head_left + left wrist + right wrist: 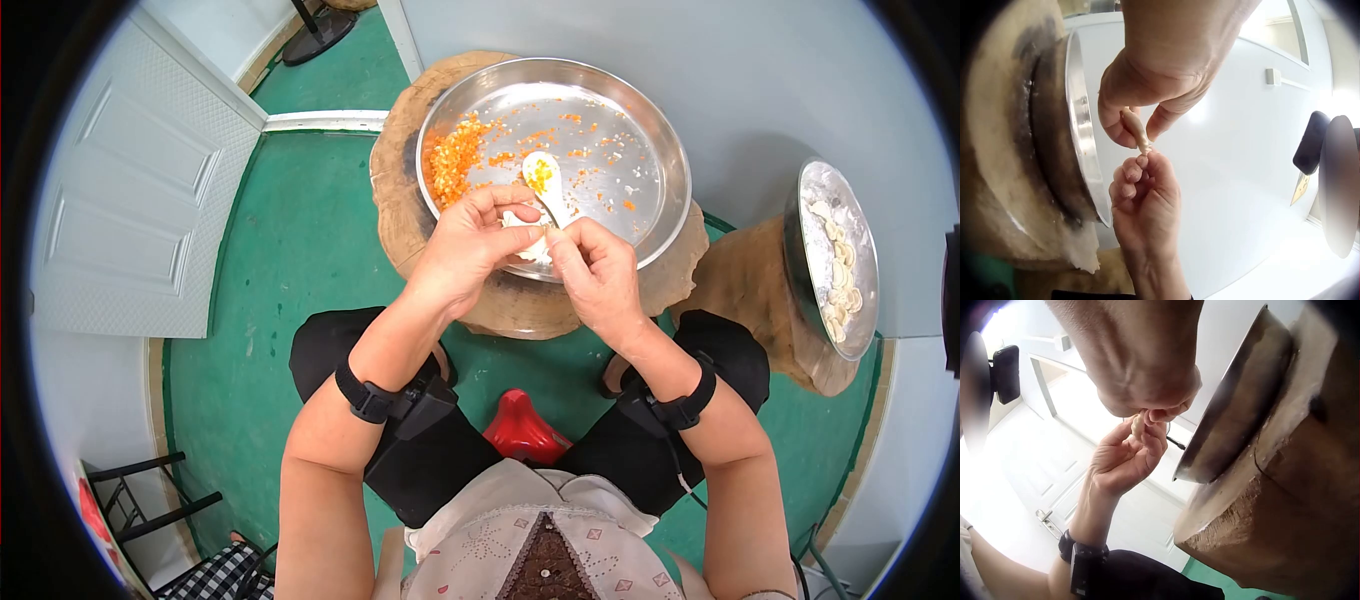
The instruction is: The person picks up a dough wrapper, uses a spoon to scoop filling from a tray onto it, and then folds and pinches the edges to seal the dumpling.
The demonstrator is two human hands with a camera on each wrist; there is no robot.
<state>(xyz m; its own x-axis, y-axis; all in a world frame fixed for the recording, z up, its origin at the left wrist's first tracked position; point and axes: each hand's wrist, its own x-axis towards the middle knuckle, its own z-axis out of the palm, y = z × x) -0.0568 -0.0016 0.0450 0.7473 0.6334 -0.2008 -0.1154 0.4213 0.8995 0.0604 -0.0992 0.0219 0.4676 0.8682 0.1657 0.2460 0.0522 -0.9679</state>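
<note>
Your left hand (468, 240) and right hand (600, 272) meet just over the near rim of the steel pan (680, 160). Both pinch the same pale dumpling (522, 220) between thumb and curled fingertips. The left wrist view shows the dumpling standing between the two hands, your left gripping its upper end and your right its lower end. The pan rests on a wooden stump (395, 210). Inside it lies a white spoon (545, 180) with yellow filling in its bowl, and a heap of orange chopped filling (452, 160) sits at the pan's left side. Off to your right, a second tray (868, 235) on another stump (750, 290) holds shaped dumplings (840, 280).
</note>
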